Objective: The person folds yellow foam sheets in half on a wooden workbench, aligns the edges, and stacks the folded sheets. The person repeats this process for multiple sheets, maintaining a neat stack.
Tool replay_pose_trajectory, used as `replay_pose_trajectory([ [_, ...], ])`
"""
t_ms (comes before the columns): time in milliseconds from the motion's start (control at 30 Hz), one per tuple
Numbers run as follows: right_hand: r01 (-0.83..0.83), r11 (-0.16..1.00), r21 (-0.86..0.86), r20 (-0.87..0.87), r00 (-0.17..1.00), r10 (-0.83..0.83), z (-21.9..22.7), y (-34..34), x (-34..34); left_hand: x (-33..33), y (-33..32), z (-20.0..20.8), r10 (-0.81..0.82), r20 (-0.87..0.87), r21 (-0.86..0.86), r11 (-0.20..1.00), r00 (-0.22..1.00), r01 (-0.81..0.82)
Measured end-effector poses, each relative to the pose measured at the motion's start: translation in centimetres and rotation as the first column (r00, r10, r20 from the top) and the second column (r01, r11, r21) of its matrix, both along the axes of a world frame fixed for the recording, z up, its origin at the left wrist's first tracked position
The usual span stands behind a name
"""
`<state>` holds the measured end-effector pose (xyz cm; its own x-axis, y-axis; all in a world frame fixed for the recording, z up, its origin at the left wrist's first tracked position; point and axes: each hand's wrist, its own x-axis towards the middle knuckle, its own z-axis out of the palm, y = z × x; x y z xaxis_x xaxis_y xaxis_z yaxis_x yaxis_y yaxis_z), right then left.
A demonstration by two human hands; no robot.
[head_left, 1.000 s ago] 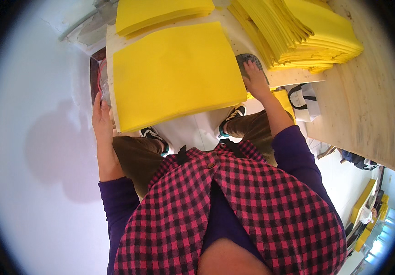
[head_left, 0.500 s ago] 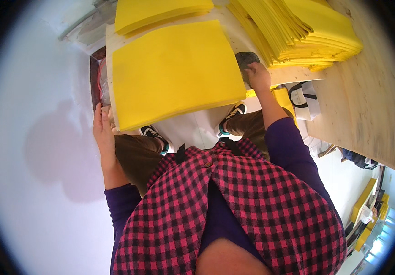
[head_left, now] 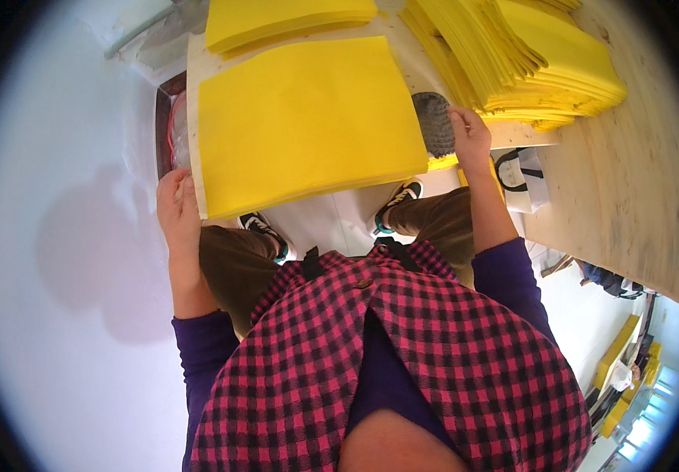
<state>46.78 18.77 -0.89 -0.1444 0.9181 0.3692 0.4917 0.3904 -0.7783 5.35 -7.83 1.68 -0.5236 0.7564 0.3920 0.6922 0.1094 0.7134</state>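
Observation:
A stack of flat yellow fabric sheets (head_left: pixel 312 118) lies on the pale wooden table in front of me. My left hand (head_left: pixel 178 206) is beside the stack's near left corner, at the table edge, with its fingers curled in. Whatever those fingers hold, if anything, is hidden. To the right of the stack lies a dark grey, rough-textured pad (head_left: pixel 435 126), rounded at its far end. My right hand (head_left: pixel 471 140) pinches the pad's right edge between thumb and fingers.
A second yellow stack (head_left: pixel 292 23) sits farther back. At the back right are folded yellow bundles (head_left: pixel 528 71), piled several deep. A white bag with black handles (head_left: pixel 527 181) stands below a wooden board (head_left: pixel 630 197). The white wall (head_left: pixel 56 236) is close on my left.
My right hand has shifted right, from over the grey pad to its right edge, so more of the pad shows. The fingers of my left hand, stretched before, are now curled.

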Motion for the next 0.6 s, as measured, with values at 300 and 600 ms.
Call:
replay_pose_trajectory([
  [300, -0.563, 0.818, 0.115, 0.287, 0.808, 0.515, 3.7, -1.9, -10.2, -0.8, 6.9, 0.9, -0.338, -0.256, -0.15, 0.939, 0.906, 0.308],
  [600, -0.271, 0.963, -0.019, 0.552, 0.8, 0.236, 2.6, 5.2, -15.2, -5.3, 14.9, -0.2, -0.297, -0.431, -0.366, 0.921, 0.852, 0.136],
])
